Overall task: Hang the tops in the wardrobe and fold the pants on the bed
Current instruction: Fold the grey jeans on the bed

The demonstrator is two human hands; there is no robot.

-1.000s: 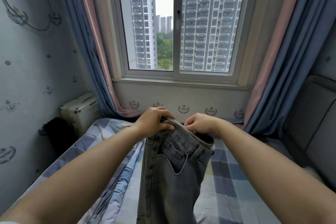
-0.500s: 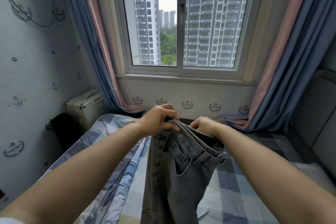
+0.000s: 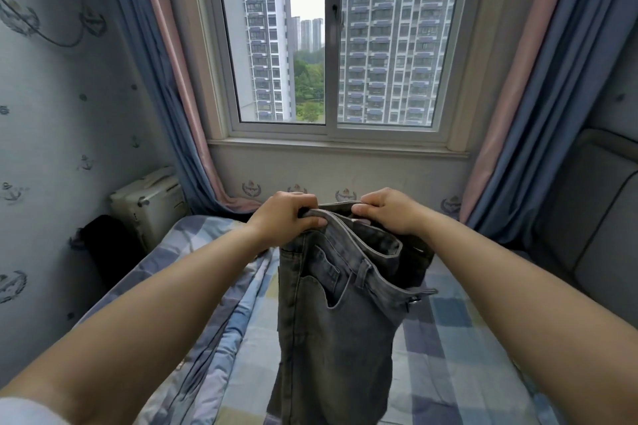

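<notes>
- A bed (image 3: 448,355) with a blue checked cover lies below the fingers; beyond them a window (image 3: 331,45) stands between two blue-and-pink curtains (image 3: 165,97), and left of them is a pale suitcase (image 3: 152,203).
- One pair of grey jeans (image 3: 338,321) hangs over the bed.
- Left hand (image 3: 286,214) and right hand (image 3: 390,210), fingers curled, grip the waistband.
- Compared with half a second ago, the waistband gapes wider and the hands sit slightly farther apart.

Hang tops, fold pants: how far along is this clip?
Nothing shows as finished: no folded pants on the bed, and no wardrobe or tops in view. In hand: the left hand and right hand grip the grey jeans by the waistband, unfolded. Folding remains.
</notes>
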